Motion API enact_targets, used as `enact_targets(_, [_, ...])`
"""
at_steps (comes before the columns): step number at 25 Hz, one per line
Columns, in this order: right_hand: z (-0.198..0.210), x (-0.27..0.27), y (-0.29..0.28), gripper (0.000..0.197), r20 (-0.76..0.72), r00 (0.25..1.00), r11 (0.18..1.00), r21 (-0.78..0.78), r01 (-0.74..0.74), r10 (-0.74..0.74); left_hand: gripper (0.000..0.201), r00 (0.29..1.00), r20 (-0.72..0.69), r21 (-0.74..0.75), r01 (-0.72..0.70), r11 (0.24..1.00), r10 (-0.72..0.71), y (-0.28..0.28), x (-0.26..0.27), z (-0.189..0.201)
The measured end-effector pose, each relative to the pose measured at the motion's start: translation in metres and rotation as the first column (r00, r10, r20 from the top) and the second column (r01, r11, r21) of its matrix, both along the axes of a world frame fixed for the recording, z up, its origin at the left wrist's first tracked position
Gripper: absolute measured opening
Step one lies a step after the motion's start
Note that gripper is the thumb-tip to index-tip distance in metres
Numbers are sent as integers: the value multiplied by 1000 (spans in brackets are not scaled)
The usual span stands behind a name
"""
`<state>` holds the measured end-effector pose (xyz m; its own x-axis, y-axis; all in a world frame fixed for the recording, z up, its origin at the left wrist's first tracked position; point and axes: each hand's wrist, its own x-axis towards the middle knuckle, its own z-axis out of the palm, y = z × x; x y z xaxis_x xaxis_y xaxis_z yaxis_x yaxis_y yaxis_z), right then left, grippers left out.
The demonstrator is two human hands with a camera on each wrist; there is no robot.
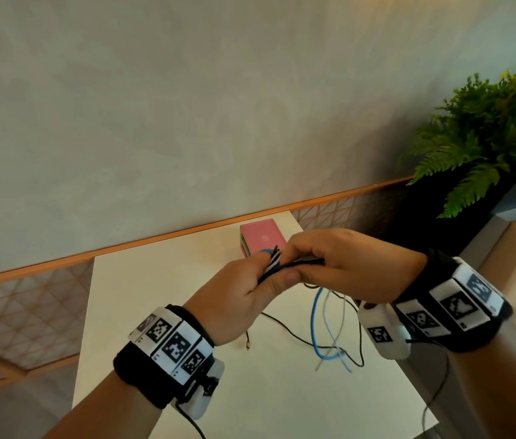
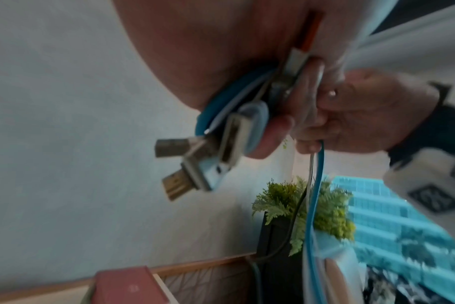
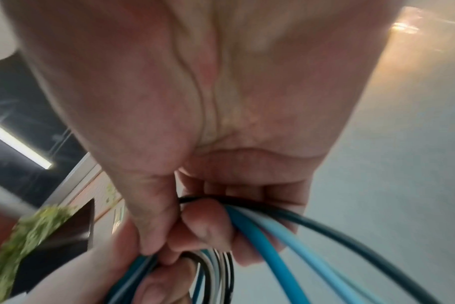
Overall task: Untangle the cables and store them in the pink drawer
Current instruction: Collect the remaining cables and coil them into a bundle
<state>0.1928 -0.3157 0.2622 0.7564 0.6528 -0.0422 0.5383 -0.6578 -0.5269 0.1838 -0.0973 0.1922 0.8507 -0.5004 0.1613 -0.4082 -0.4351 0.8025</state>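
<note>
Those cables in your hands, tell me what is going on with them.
A person is holding a bunch of cables up over a white table. The left hand grips the gathered loops and plugs, and the right hand grips the same bunch beside it. Blue, pale and black ends hang down from the hands to the table. The pink drawer box sits behind the hands at the far edge of the table, and nothing has gone into it as far as can be seen.
</note>
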Motion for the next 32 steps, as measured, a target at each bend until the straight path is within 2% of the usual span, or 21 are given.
enact_targets(3, [-15,15,-2,19,-148,986,976,192,102,-74,46,971,-240,-170,-53,984,10,3,-2,5])
enact_targets(5, [-28,26,-3,29,-249,963,910,368,194,-104,52,917,-396,-287,-82,954,-41,6,-5,4])
enact_targets(7, [-47,30,5,24,-252,963,834,509,213,-93,56,863,-494,-414,-127,901,-105,6,-6,5])
enact_targets(8, [-58,29,12,19,-244,964,801,553,227,-104,57,837,-528,-489,-161,857,-144,6,-4,6])
enact_targets(9, [-69,26,22,23,-258,957,769,581,265,-135,57,808,-555,-576,-200,793,-200,5,-2,6])
enact_targets(12, [-96,12,49,47,-353,908,671,620,406,-225,46,761,-549,-776,-308,551,-347,0,0,7])
enact_targets(14, [-106,0,60,46,-349,899,666,608,433,-266,41,789,-538,-809,-386,443,-296,-5,3,6])
enact_targets(16, [-116,-14,68,26,-365,901,717,562,413,-233,38,830,-522,-829,-441,343,-195,-8,9,7])
enact_targets(17, [-122,-21,71,19,-392,897,749,529,400,-203,35,856,-501,-838,-443,319,-128,-7,12,8])
enact_targets(18, [-124,-26,73,17,-390,902,798,478,368,-183,33,884,-468,-829,-431,356,-20,-7,15,7])
enact_targets(19, [-124,-29,74,14,-346,922,854,413,317,-174,32,903,-406,-776,-421,469,138,-7,16,6])
enact_targets(21, [-118,-27,71,10,-174,977,957,243,162,-121,36,896,-153,-538,-428,726,416,-12,15,-3])
enact_targets(22, [-111,-25,69,14,-111,990,984,144,102,-86,41,884,-21,-408,-434,803,466,-16,14,-10])
enact_targets(23, [-103,-21,66,19,-80,994,996,58,73,-68,44,876,79,-310,-433,847,477,-20,12,-18])
enact_targets(24, [-95,-17,61,23,-76,994,997,-6,79,-79,44,864,157,-239,-437,867,479,-22,12,-24])
enact_targets(26, [-78,-14,53,25,-88,988,986,-122,116,-127,39,803,310,-137,-493,859,510,-19,19,-33])
enact_targets(28, [-63,-11,45,29,-26,995,967,-241,85,-95,37,772,369,-29,-546,837,517,-13,28,-34])
enact_targets(30, [-47,-7,34,27,104,994,944,-331,-10,47,37,832,291,72,-511,857,472,-10,32,-32])
enact_targets(32, [-38,-2,25,20,288,928,917,-382,-116,237,41,872,108,92,-486,869,477,-11,39,-34])
